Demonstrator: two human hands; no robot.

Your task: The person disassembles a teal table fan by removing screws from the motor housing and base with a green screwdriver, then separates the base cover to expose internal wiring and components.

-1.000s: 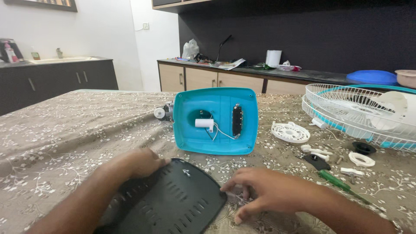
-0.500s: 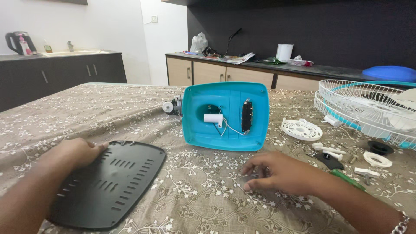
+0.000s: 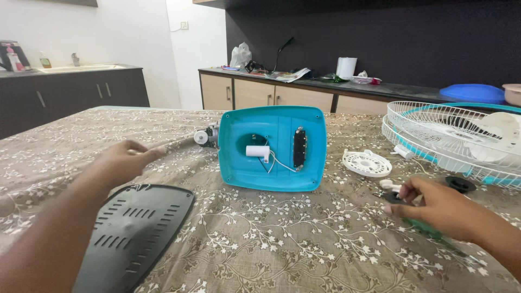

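**Fan parts spread on a patterned cloth**

A floral brown tablecloth (image 3: 282,244) covers the table. At right lie stacked white wire fan grilles (image 3: 456,138) with teal rims. The glossy teal plastic housing (image 3: 273,147) stands upright at centre, a white cylinder wired inside. A flat black slotted cover (image 3: 135,233) lies at lower left. The left hand (image 3: 122,161) hovers above it — fingers loosely curled, holding nothing. The right hand (image 3: 439,203) rests over a green-handled screwdriver (image 3: 426,228), fingertips pinching among small white fittings — whether it grips one, I cannot tell.

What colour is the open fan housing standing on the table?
Turquoise; the fan housing shows best in the head view.
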